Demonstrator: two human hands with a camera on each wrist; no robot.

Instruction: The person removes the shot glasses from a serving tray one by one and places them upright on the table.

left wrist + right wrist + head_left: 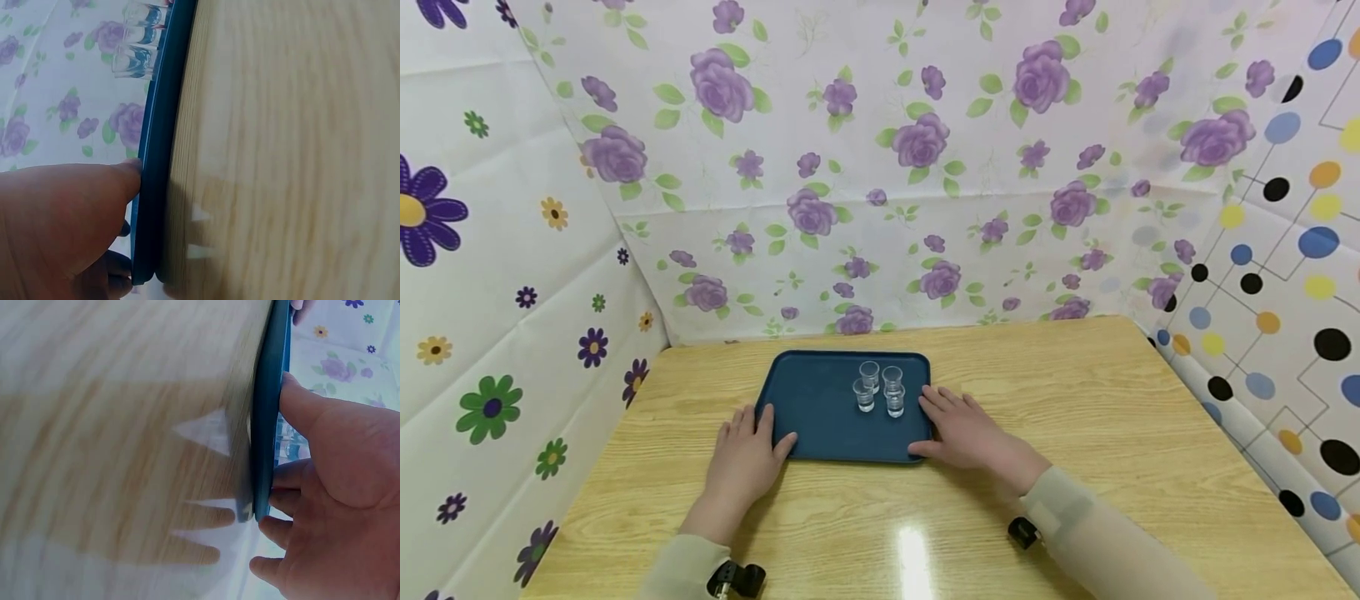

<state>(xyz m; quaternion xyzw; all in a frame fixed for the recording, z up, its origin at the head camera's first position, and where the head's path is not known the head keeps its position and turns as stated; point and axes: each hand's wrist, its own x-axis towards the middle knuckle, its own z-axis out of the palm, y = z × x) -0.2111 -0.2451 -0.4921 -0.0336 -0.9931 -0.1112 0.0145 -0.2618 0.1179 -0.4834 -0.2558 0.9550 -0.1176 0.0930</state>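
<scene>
A dark blue rectangular tray (pixel 816 417) lies on the wooden table. Several small clear shot glasses (pixel 866 399) stand upright, close together, on its right half. My left hand (pixel 745 458) rests at the near left corner, its fingers along the left side and its thumb on the front rim. At the opposite side my right hand (pixel 966 432) lies against the right edge with spread fingers, thumb near the front right corner. In the right wrist view that thumb (pixel 303 403) touches the tray's rim. The left wrist view shows the left thumb (pixel 128 178) on the rim too.
Light wood tabletop (pixel 1045 375) surrounds the tray. Behind it hangs a floral cloth (pixel 880 250). A flower-print cloth (pixel 535 350) borders the left side and a dotted cloth (pixel 1285 333) the right.
</scene>
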